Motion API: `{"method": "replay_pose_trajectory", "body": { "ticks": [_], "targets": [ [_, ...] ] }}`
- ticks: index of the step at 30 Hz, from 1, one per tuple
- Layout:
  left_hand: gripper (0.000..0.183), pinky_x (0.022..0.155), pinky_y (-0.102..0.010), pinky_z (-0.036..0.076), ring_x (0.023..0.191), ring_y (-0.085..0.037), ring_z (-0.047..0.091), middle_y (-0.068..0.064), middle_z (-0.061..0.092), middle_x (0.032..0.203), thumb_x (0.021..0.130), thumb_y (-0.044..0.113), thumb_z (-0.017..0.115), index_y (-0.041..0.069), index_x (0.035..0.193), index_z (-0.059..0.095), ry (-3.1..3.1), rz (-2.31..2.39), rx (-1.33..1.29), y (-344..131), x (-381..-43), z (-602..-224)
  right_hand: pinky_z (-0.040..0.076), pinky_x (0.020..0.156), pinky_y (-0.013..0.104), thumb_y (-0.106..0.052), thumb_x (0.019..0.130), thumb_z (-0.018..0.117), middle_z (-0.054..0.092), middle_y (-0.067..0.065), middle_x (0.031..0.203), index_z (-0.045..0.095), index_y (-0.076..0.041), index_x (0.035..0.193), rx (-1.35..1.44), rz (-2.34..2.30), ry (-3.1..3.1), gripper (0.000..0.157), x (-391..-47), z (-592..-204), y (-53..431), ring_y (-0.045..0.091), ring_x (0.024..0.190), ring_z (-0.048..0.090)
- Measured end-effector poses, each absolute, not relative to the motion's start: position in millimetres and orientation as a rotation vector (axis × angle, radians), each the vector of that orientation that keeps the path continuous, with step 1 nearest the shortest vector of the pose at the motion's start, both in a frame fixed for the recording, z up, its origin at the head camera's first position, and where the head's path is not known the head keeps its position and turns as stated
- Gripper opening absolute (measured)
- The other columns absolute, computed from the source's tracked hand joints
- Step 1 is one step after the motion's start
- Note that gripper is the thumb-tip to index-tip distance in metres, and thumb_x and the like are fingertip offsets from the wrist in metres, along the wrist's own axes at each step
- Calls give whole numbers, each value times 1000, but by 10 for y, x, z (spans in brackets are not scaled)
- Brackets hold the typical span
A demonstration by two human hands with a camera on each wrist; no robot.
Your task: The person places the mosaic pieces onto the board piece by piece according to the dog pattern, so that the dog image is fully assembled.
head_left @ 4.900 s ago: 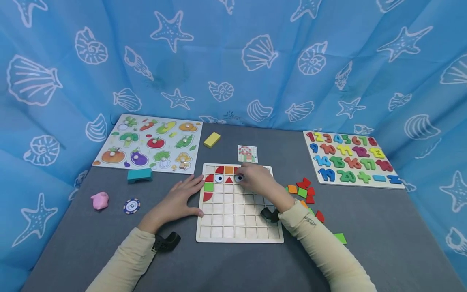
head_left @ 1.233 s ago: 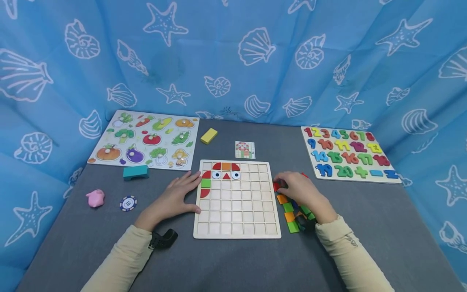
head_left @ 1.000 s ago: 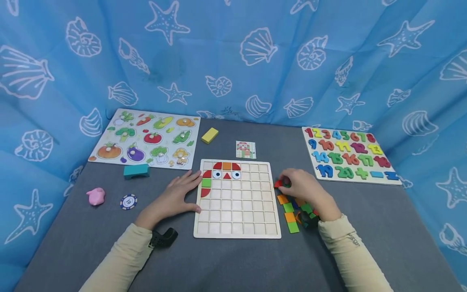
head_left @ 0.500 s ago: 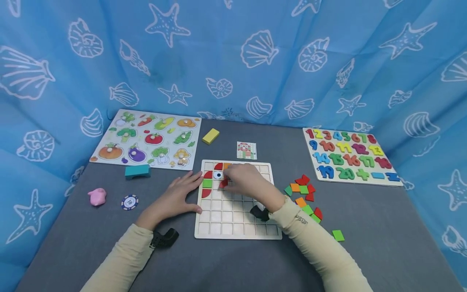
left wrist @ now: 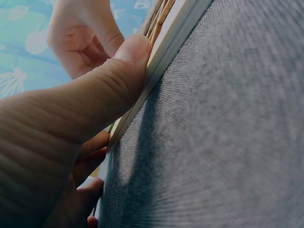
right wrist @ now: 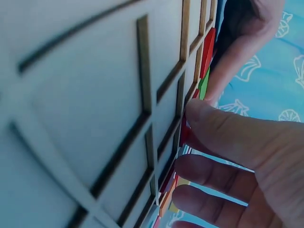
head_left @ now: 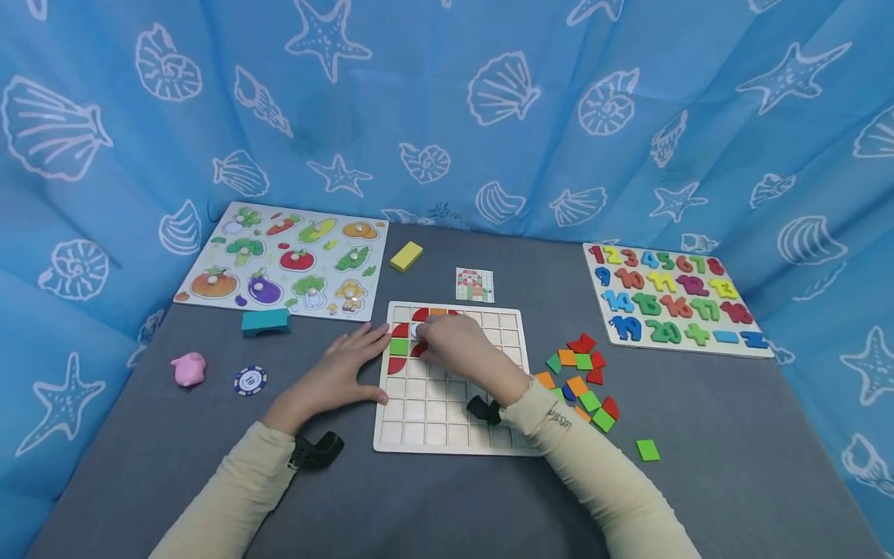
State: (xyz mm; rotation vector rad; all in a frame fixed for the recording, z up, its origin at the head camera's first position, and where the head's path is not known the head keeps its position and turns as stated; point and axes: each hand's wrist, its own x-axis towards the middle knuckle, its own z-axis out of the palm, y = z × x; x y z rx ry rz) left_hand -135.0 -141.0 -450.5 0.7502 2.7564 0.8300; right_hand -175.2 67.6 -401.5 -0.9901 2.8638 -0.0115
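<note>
A pale wooden grid board (head_left: 447, 449) lies on the table, its upper-left cells holding red curved pieces, a green square (head_left: 399, 346) and an eye tile partly covered by my right hand. With thumb and fingertips, my right hand (head_left: 464, 353) pinches a red piece (head_left: 419, 349) low over a cell beneath the eye tile; in the right wrist view, the red piece (right wrist: 184, 133) shows beside the thumb. My left hand (head_left: 338, 373) rests spread against the board's left edge, and the left wrist view shows its thumb (left wrist: 118, 76) touching that edge.
Loose red, green, orange and blue pieces (head_left: 582, 361) lie right of the board, a green square (head_left: 648, 450) apart. Behind is a pattern card (head_left: 475, 285). A vegetable puzzle (head_left: 286, 260), teal block (head_left: 266, 321), pink pig (head_left: 188, 369), poker chip (head_left: 250, 380), yellow block (head_left: 406, 256) and number puzzle (head_left: 677, 299) surround it.
From the loose pieces on the right, my right hand has carried a red piece left onto the board, shifting slightly farther left in the last half second. My left hand has stayed put.
</note>
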Motion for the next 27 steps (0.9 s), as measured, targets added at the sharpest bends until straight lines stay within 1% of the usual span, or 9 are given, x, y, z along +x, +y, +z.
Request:
{"method": "replay_pose_trajectory", "body": {
  "ticks": [5,8,11,15,19,24,27],
  "targets": [
    [97,106,-54,8,136,-26,8,0,20,148,63,54,70,15,141,27,2729,823,729,-1419,-1325,-4521,42,56,22,-27,77,69,59,-7,78,67,-18,94,-995,-102,2825,20,-1686,-4019,697,8,64,49],
    [97,105,-54,8,136,-26,8,0,19,148,63,55,69,15,141,26,2727,826,737,-1420,-1325,-4526,45,61,23,-27,78,68,62,-6,87,66,-19,99,-977,-172,2834,23,-1648,-3986,777,7,71,54],
    [97,105,-55,8,136,-26,8,0,19,148,64,54,69,15,141,26,2738,823,746,-1417,-1347,-4516,46,64,25,-25,78,69,63,-5,91,65,-18,102,-908,-261,2876,25,-1621,-3911,937,8,76,55],
    [97,105,-54,8,136,-26,7,0,19,148,64,53,70,15,141,26,2740,817,741,-1431,-1361,-4494,43,58,25,-23,76,70,61,-3,83,65,-16,102,-803,-320,2949,26,-1601,-3830,1193,10,69,51],
    [96,105,-55,8,136,-26,7,0,19,148,64,52,71,15,141,26,2736,807,743,-1439,-1348,-4491,40,52,24,-23,76,71,59,-1,79,66,-15,101,-717,-340,2994,27,-1582,-3823,1437,11,63,47],
    [95,106,-54,8,136,-26,7,1,19,148,65,52,70,16,141,26,2733,816,741,-1418,-1353,-4484,37,50,24,-22,77,70,56,-1,78,66,-13,100,-616,-390,3028,26,-1541,-3820,1861,12,59,46],
    [95,106,-54,8,136,-26,8,0,19,148,65,52,70,16,141,26,2732,818,741,-1412,-1358,-4481,39,52,26,-22,78,68,54,-1,76,65,-11,101,-516,-380,3052,25,-1503,-3838,2181,12,60,46]
  ]
}}
